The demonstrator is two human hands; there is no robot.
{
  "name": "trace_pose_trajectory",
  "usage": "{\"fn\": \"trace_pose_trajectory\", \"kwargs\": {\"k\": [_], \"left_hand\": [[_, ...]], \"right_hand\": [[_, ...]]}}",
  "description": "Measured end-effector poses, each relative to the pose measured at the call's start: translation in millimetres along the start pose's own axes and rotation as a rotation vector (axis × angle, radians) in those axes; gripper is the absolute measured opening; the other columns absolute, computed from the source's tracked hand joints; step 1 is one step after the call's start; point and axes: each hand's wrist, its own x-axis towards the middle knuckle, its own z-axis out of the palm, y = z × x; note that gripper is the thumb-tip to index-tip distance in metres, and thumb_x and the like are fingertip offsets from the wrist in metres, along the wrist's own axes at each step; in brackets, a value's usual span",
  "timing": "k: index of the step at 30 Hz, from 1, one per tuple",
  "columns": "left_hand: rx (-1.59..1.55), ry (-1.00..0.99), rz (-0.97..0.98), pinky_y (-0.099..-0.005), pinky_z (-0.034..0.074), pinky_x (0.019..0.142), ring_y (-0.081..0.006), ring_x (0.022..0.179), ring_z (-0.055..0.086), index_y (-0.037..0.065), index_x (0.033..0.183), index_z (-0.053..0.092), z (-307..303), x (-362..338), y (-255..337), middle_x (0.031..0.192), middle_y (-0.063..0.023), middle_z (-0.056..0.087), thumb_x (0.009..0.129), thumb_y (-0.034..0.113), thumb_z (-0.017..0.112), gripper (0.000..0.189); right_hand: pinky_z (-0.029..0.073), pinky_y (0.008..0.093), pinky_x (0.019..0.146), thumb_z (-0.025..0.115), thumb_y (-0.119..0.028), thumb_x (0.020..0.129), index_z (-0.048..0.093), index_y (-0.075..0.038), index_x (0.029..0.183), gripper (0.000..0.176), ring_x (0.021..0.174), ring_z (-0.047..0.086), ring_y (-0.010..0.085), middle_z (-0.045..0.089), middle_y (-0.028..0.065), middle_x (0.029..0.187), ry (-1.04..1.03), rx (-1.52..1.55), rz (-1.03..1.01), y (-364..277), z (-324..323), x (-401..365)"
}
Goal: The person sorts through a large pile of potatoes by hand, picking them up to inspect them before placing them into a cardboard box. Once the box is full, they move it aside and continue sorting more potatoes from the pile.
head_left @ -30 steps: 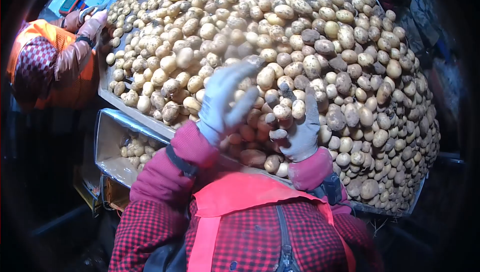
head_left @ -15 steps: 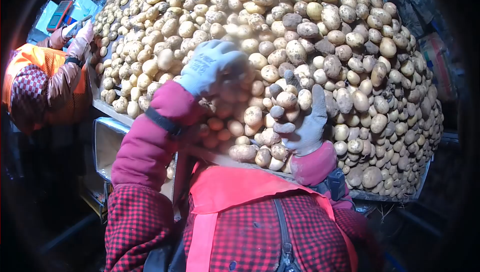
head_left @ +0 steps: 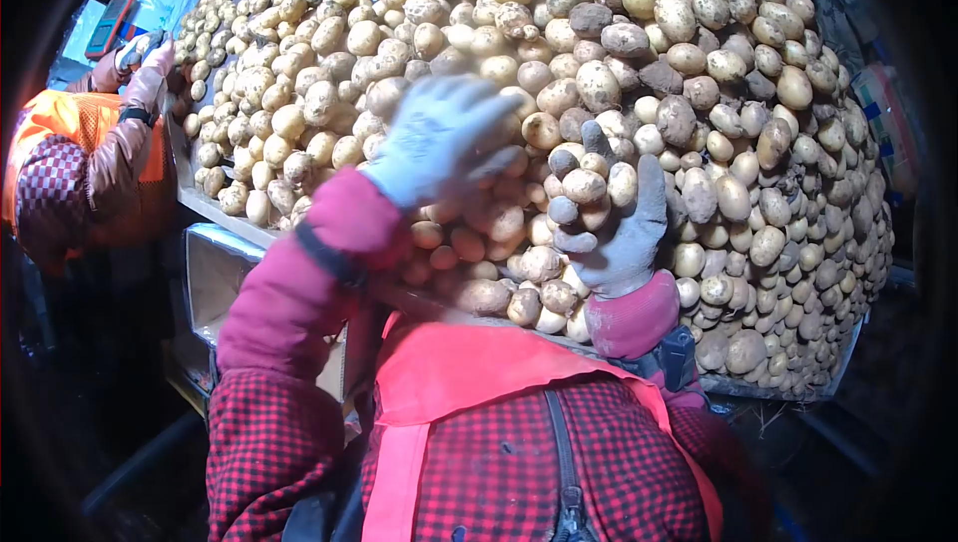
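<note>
A broad heap of potatoes point(head_left: 389, 58), many soil-marked, lies in front of me. My left hand point(head_left: 439, 138), in a pale glove, is over the near part of the heap. Its fingers and thumb point right, stretched apart and blurred, and I see nothing between them. Palm up at the heap's near side, my right hand point(head_left: 631, 248) wears a dirty grey glove. Its fingers are curled around a few small potatoes point(head_left: 584, 187), with the thumb standing up beside them. Larger potatoes point(head_left: 481, 296) lie by the near edge, between my hands.
At the left, a co-worker in an orange vest point(head_left: 100, 121) has gloved hands at the table edge. A red-framed device point(head_left: 108, 25) lies on blue packaging behind them. Below the table edge is an open box point(head_left: 218, 277). My apron point(head_left: 469, 367) is against the near edge.
My left hand has shifted slightly, and its fingers have spread out more to the right. My right hand still cradles potatoes. The view has moved a little; a hand at the top left has left it.
</note>
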Motion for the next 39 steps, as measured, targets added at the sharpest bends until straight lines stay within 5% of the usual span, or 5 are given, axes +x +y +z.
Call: {"fn": "trace_pose_trajectory", "kwargs": {"k": [8,18,21,33,39], "left_hand": [[-0.074,-0.152,-0.302,-0.0464,0.051,0.08,-0.0339,0.099,0.06,0.016,0.104,0.066,3,-30,3,0.107,-0.0086,0.062,0.08,0.026,0.075,0.027],[0.239,-0.141,-0.306,-0.0457,0.049,0.095,-0.0317,0.112,0.062,0.012,0.107,0.072,-55,-62,17,0.116,-0.0106,0.068,0.082,0.014,0.073,0.025],[0.429,-0.08,-0.257,-0.0459,0.047,0.098,-0.0321,0.114,0.061,0.012,0.11,0.071,-56,-64,4,0.118,-0.0112,0.067,0.081,0.013,0.074,0.029],[-0.112,-0.422,-0.126,-0.0475,0.048,0.09,-0.0305,0.105,0.061,0.021,0.124,0.063,4,-45,72,0.124,-0.0064,0.06,0.077,0.027,0.075,0.049],[0.177,-0.131,-0.258,-0.0427,0.051,0.083,-0.0306,0.093,0.065,0.015,0.107,0.07,-29,-69,27,0.113,-0.0093,0.067,0.078,0.015,0.075,0.029]], "right_hand": [[0.051,0.0343,0.068,0.033,-0.07,0.102,0.035,-0.022,0.159,0.074,0.097,0.066,0.0345,0.065,0.0182,0.132,-0.135,0.105,0.026,-5,-16,-4],[0.057,0.0427,0.085,0.031,-0.069,0.103,0.022,-0.015,0.162,0.081,0.11,0.065,0.04,0.064,0.0221,0.133,-0.301,0.159,0.024,-5,-27,-1],[0.05,0.0304,0.055,0.043,-0.066,0.101,0.046,-0.022,0.15,0.067,0.097,0.068,0.031,0.062,0.0112,0.134,-0.037,-0.02,-0.023,-7,-11,-11],[0.048,0.0289,0.058,0.042,-0.062,0.103,0.045,-0.028,0.153,0.061,0.098,0.065,0.0284,0.06,0.009,0.142,0.162,-0.116,-0.218,-25,-18,-30],[0.048,0.0281,0.057,0.044,-0.06,0.103,0.047,-0.024,0.15,0.059,0.097,0.061,0.0289,0.061,0.0112,0.14,-0.022,-0.099,-0.222,-38,-15,-34]]}}
